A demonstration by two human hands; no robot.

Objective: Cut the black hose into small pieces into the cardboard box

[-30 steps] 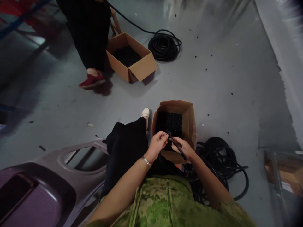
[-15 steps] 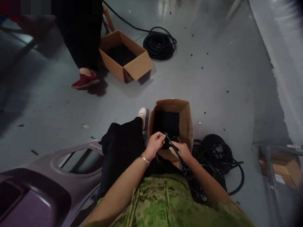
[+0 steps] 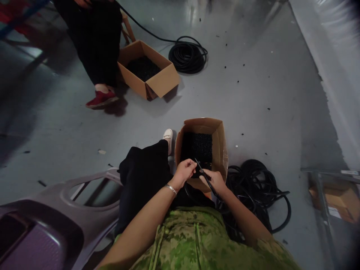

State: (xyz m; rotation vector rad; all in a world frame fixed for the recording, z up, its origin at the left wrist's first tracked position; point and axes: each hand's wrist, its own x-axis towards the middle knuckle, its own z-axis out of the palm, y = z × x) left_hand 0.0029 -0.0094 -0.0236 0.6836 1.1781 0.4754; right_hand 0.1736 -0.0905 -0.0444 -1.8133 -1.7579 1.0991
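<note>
My right hand is closed around dark scissors, their narrow blades pointing up and left toward my other fingers. My left hand is pinched just left of the blades. A black hose shows below it and seems to run up into its grip; the fingers hide the held end. Both hands are above the near part of an open cardboard box. Many small black pieces lie inside it.
Tangled black hose lies right of the box. Farther off are a second cardboard box holding black pieces, a neat hose coil, and a seated person's red shoe. A grey plastic chair stands at left.
The scissor blades look slightly more parted than before, and a small dark bit shows near their tips. My hands have barely moved; the view has shifted slightly.
</note>
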